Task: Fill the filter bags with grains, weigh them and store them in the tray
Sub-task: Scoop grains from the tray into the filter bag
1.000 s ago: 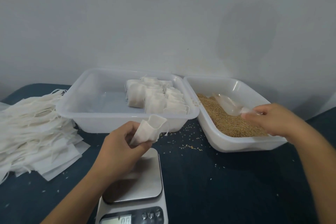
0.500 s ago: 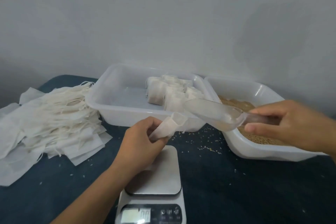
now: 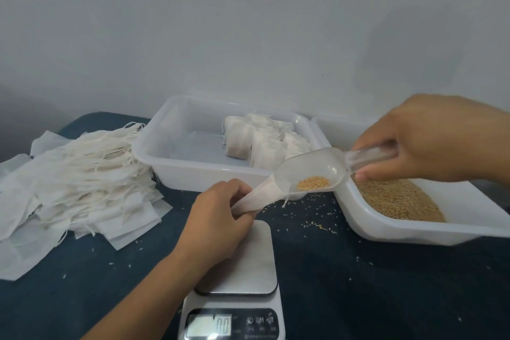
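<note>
Now we hold scoop (image 3: 309, 171) to bag (image 3: 259, 197) above the scale (image 3: 242, 273).
Our left hand (image 3: 218, 218) pinches the bag's lower end, its mouth around the scoop's tip; our right hand (image 3: 430, 138) grips the handle, a few grains (image 3: 313, 183) inside. Filled bags (image 3: 262, 141) sit in the tray (image 3: 176, 130).

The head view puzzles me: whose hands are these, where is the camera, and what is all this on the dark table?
No machine here: a person wears a camera on the head, looking down at the hands. The left hand holds an open filter bag. The right hand holds a clear scoop with a few grains, its tip at the bag's mouth. On the table: empty bags, a tray of filled bags, a tub of grain, a scale.
</note>
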Motion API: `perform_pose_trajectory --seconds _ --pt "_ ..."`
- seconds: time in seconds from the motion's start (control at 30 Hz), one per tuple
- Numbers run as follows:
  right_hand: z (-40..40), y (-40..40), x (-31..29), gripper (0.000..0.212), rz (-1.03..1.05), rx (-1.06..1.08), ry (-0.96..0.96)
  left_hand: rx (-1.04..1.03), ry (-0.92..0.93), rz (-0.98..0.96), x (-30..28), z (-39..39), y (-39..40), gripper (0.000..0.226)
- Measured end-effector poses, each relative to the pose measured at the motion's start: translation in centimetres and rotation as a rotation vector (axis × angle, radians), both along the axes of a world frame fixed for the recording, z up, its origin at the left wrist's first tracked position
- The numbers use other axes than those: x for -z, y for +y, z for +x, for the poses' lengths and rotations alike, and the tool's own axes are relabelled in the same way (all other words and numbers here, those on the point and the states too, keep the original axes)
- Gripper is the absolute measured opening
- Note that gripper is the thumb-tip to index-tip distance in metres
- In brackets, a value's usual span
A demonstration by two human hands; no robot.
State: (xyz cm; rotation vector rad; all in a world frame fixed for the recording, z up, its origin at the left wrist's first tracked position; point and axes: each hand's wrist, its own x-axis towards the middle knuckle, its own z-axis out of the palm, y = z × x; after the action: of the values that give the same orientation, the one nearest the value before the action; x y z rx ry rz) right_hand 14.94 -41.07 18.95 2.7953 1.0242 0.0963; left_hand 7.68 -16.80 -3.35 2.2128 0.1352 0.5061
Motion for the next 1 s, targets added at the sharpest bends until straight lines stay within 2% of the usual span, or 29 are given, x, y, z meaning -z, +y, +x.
perform_pose_trajectory --seconds 0.17,0.23,0.3,0.37,0.47,0.57,0.7,0.77,0.83,1.0 --pt "-0.5 2.4 -1.3 0.058 -0.253 -0.097 -0.244 0.002 0.020 -0.053 0.1 0.0 0.0 0.015" --pt "-0.9 2.9 -1.5 0.052 -0.324 -0.124 -0.357 0.002 0.022 -0.079 0.1 0.0 0.0 0.014" --pt "-1.0 2.8 -1.4 0.044 -0.339 -0.149 -0.467 -0.001 0.023 -0.097 0.0 0.0 0.0 0.014" --pt "-0.5 1.8 -1.1 0.040 -0.271 -0.131 -0.471 -0.004 0.023 -0.124 -0.1 0.0 0.1 0.015" --pt "0.3 -0.8 0.2 0.039 -0.010 -0.008 -0.352 0.004 0.031 -0.210 -0.4 -0.1 0.3 0.016" --pt "0.3 -2.4 3.6 0.018 0.404 0.149 -0.251 0.038 0.038 -0.356 -0.6 -0.1 0.5 0.020" --pt "0.0 0.2 10.6 0.021 1.008 0.195 0.263 0.110 0.038 -0.517 -1.0 -0.1 0.3 0.028" --pt "-0.2 2.5 13.4 0.026 1.148 0.116 0.454 0.146 0.031 -0.570 -1.1 -0.2 0.2 0.032" --pt "-0.3 4.7 15.1 0.028 1.228 0.036 0.554 0.163 0.037 -0.572 -1.0 -0.1 0.2 0.037" --pt "0.3 7.3 17.6 0.022 1.346 0.013 0.526 0.221 0.078 -0.525 -0.7 0.0 0.7 0.041"
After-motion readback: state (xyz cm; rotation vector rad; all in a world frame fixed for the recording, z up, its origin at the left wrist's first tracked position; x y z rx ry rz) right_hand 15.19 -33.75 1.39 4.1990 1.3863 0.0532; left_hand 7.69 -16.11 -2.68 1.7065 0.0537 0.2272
